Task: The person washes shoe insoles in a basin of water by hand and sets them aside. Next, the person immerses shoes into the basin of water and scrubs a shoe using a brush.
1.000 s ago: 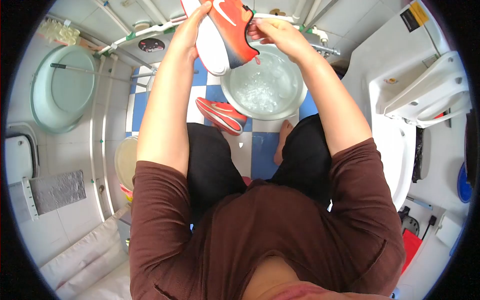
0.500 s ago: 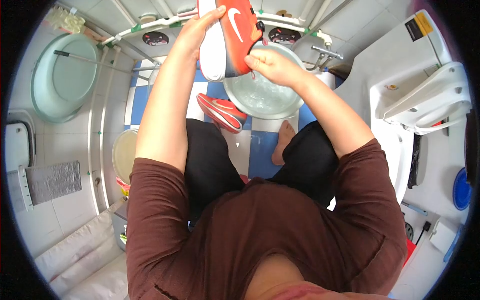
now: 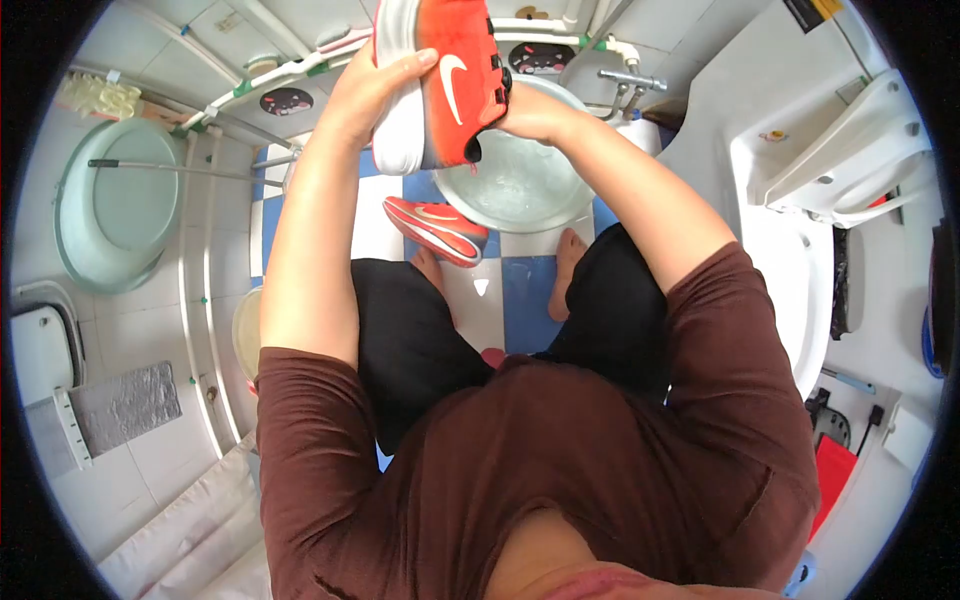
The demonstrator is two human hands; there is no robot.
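An orange-red sneaker (image 3: 455,85) with a white swoosh and white sole is held up at the top of the head view, its sole turned to the left. My left hand (image 3: 362,98) is closed around the sole side, thumb laid over the upper. On the other side, my right hand (image 3: 532,112) reaches to the lace and opening side; its fingers are hidden behind the sneaker. Below, a second orange-red sneaker (image 3: 437,232) lies on its side on the floor. Behind my right wrist stands a pale basin (image 3: 500,205) of water.
The floor has blue and white tiles (image 3: 528,290). A metal tap (image 3: 632,80) is on the wall beyond the basin. A white sink (image 3: 800,300) stands at right. A pale green basin (image 3: 120,200) hangs on the left wall near white pipes (image 3: 190,300).
The held sneaker has shifted slightly left and tipped. My right hand has moved from its heel up to the opening side, behind the upper. My left hand keeps its hold.
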